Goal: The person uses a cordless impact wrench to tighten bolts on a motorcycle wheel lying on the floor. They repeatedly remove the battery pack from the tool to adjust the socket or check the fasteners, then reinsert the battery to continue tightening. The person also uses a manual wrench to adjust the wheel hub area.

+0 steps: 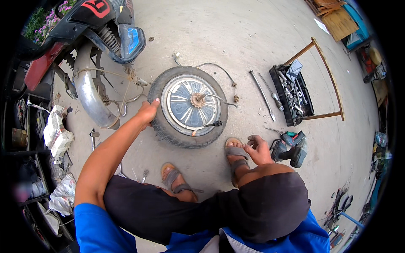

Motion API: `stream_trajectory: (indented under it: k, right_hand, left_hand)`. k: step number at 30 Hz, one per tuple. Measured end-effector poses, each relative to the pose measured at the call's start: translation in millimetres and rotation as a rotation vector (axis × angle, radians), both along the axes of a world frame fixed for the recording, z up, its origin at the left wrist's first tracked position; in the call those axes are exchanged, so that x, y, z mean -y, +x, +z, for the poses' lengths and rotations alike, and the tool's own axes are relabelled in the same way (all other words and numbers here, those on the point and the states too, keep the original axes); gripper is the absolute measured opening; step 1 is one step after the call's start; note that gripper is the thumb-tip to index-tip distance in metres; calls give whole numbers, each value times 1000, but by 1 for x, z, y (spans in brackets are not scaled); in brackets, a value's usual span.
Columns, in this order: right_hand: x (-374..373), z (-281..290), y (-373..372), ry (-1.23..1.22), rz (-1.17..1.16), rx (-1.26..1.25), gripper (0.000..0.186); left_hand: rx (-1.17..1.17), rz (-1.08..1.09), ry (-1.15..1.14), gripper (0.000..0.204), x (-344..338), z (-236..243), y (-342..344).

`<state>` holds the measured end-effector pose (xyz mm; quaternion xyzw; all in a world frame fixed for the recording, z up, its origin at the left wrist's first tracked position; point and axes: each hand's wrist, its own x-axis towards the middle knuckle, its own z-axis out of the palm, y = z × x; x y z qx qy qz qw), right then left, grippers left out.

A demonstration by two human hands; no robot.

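A hub-motor wheel (185, 135) with a black tyre stands tilted on the concrete in front of my feet. Its silver spoked face is turned up, with a rusty sprocket (197, 100) on the axle and a cable (221, 101) running out to the right. My left hand (147, 113) grips the tyre's left edge, thumb on the sidewall and fingers partly hidden behind it. Over by my right knee hangs my right hand (258, 151), fingers loosely bent and thumb apart, with nothing visible in it. A cordless drill (291, 151) lies beside that hand.
At upper left stands a motorbike (88, 71) with its mudguard and loose wires. A black toolbox (291, 95) full of sockets sits at right, next to a long metal bar (262, 96) and a wooden frame (329, 76). Shelves (31, 152) line the left.
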<state>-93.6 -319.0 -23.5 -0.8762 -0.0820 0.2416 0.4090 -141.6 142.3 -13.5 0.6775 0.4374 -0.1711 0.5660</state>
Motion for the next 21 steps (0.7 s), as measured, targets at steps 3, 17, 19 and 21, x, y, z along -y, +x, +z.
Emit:
stream_trajectory:
  k: [3,17,19,21]
  right_hand:
    - [83,-46,-38,-3,-327,10,36]
    - [167,-73,-29,277,-801,427,52]
    - [165,-80,-21,369,-878,352,51]
    - [162,-85,-16,350,-956,364,48]
  left_hand:
    - [15,-28,-20,78,-2,-3,2]
    - [20,-42,21,74,6,9,1]
    - [24,-55,6,76,0,5,0]
    - [28,-51,15,77,-4,-3,1]
